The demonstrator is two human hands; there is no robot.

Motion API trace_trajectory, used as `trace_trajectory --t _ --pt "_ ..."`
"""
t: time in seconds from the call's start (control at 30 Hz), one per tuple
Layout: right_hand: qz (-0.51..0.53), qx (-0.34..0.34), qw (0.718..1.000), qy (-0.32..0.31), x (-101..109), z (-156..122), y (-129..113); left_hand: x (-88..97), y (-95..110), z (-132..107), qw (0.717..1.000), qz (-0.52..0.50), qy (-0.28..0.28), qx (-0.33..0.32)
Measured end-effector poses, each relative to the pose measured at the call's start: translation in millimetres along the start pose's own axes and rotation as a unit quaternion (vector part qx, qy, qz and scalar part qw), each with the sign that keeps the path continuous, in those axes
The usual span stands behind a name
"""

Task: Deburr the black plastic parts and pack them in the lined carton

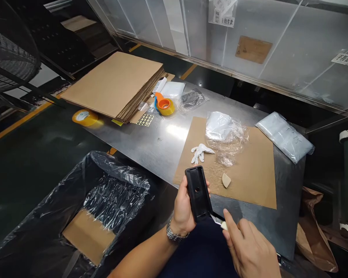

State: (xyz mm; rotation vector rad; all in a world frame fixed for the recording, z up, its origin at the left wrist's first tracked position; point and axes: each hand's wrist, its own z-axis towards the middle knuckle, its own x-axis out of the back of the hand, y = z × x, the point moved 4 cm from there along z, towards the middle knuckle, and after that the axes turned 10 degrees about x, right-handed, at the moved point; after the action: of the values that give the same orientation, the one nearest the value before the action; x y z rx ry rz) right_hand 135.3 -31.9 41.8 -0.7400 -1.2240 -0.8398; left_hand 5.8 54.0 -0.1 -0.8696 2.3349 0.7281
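Observation:
My left hand [183, 208], with a metal watch band at the wrist, is wrapped round a black rectangular tray-like part [197, 193]. The part is tilted, its hollow side up, with a small hole near the middle. My right hand [249, 247] is closed at the part's lower right corner. Between its fingers is a small thin tool [217, 220], silvery with a pale end, possibly a blade; most of it is hidden. A wedge-shaped beige block [226, 180] lies on the cardboard sheet [255, 185] beyond my hands. Near it is a crumpled white glove [201, 151].
Clear plastic bags [224, 127] lie on the cardboard, a wrapped packet [284, 136] to the right. On the metal table [162, 143] are a cardboard stack [116, 85], an orange tape dispenser [164, 103] and a tape roll [85, 117]. A black-lined bin [46, 216] stands lower left.

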Motion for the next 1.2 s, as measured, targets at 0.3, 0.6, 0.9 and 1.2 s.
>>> trace_trajectory --t 0.3,0.6,0.9,1.2 --pt "-0.001 0.002 1.000 -0.019 -0.4 0.9 -3.7 -0.1 2.1 -4.4 1.000 -0.003 -0.001 -0.020" --pt "0.004 0.010 1.000 -0.025 -1.1 -0.5 -5.4 1.8 0.8 -6.7 1.000 -0.009 -0.005 -0.026" --pt "0.007 0.010 0.999 -0.032 -3.1 -2.0 -5.6 4.7 -1.3 -9.0 0.999 -0.001 0.000 -0.034" --pt "-0.003 0.013 0.999 -0.037 -4.8 -4.0 -5.4 6.8 -2.5 -11.0 0.999 0.009 0.022 -0.046"
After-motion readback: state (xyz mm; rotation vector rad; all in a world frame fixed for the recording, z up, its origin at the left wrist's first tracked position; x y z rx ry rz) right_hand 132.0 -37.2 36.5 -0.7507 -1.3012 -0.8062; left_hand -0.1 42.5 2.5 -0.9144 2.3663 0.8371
